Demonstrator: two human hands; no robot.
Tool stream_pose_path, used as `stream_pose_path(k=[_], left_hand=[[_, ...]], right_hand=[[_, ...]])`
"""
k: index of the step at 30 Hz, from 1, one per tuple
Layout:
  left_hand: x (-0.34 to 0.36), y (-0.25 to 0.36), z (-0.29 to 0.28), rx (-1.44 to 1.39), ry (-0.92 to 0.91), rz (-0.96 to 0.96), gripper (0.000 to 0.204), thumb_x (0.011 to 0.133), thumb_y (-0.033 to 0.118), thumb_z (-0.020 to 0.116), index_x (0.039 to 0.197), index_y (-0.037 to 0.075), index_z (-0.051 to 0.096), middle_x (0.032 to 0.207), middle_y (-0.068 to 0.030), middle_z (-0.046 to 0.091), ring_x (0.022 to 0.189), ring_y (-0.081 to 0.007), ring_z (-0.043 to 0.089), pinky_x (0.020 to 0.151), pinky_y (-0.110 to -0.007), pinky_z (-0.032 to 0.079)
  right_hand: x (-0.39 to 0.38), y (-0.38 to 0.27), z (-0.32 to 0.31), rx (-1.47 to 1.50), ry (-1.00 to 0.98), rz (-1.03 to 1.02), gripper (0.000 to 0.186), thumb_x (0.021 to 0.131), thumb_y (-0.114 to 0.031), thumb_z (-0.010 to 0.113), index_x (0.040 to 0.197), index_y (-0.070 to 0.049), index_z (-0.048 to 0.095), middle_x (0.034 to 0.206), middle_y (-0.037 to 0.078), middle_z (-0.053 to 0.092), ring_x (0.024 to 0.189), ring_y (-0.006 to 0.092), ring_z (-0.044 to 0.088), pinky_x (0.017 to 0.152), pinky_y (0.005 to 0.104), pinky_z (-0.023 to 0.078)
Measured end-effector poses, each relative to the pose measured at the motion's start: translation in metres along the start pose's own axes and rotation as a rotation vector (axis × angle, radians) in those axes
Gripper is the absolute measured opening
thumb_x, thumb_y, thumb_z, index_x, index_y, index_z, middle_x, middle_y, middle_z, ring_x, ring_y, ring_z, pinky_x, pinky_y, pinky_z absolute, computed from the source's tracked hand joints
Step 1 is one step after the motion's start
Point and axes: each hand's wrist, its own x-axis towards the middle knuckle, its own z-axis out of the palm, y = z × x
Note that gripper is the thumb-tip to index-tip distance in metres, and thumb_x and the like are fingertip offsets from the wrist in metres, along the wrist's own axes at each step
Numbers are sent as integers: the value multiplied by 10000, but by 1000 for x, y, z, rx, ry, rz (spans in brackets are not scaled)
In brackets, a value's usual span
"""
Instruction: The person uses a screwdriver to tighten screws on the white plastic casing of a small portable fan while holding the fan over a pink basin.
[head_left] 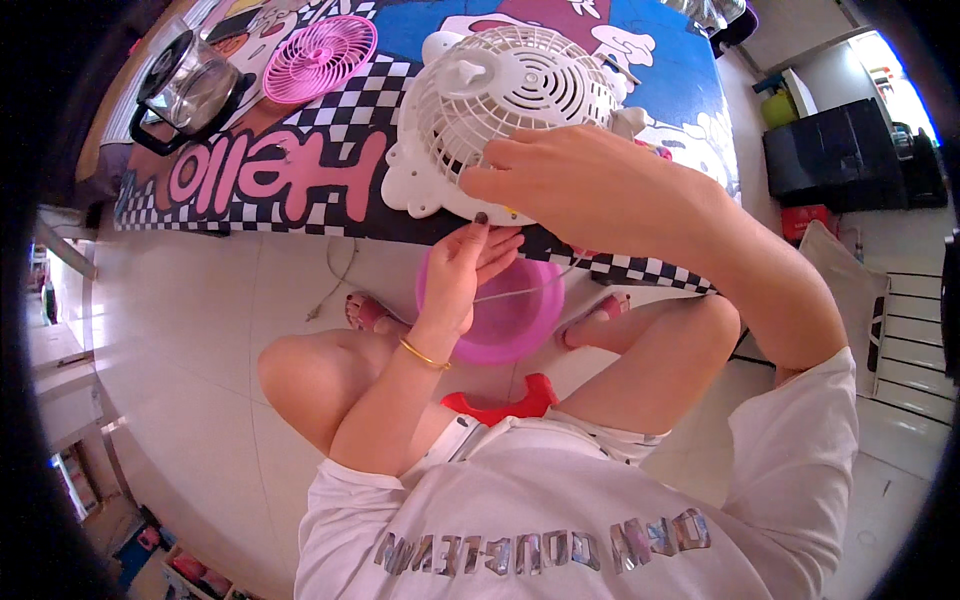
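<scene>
**White fan housing under your hands at the near edge**

Your white fan housing [540, 90] lies on the worktop [365, 85], close to its near edge, grille up. It looks like stiff, smooth plastic, probably light for its bulk; the thin ribs could crack if you squeeze them, so take hold by the solid, lobed rim. Your right hand [590, 185] has its fingers bent against the near side; your left hand [465, 265] is just below, thumb up by the rim. You cannot tell here whether either grasps anything.

No label can be read on the housing. Large pink lettering [280, 175] decorates the cover; silvery block letters [545, 550] cross your white shirt [480, 490].
</scene>
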Motion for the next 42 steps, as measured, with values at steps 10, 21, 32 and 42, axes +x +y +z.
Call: stream_pose_path(k=[10, 21, 32, 42], left_hand=[[0, 3, 0, -9, -6, -12, 380, 938, 291, 519, 1097, -53, 542, 1070, -187, 620, 987, -251, 626, 836, -308, 530], [3, -1, -1, 22, 3, -1, 365, 949, 273, 498, 1117, -49, 529, 1075, -181, 620, 988, -241, 624, 832, -300, 527], [3, 3, -1, 28, -25, -17, 319, 961, 236, 461, 1099, -42, 532, 1126, -189, 599, 1042, -257, 603, 867, -306, 521], [-16, 45, 14, 1087, -20, -28, 251, 925, 194, 525, 1077, -6, 539, 863, -120, 660, 785, -175, 657, 646, -260, 521]], right_hand=[[-7, -7, -1, 159, -140, 376, 277, 776, -31, 576, 1014, -21, 435, 883, 145, 556, 798, 336, 606, 627, 405, 470], [-7, -11, 19, 43, 127, 265, 260, 768, -114, 595, 975, -17, 469, 638, 128, 595, 623, 322, 636, 524, 399, 503], [-5, 20, 23, 111, 129, -35, 131, 885, -153, 530, 945, -56, 466, 705, 114, 568, 678, 302, 600, 589, 398, 473], [-3, 10, 3, 82, -110, 136, 239, 901, -203, 535, 1033, -58, 397, 690, 156, 572, 654, 335, 602, 570, 434, 455]])
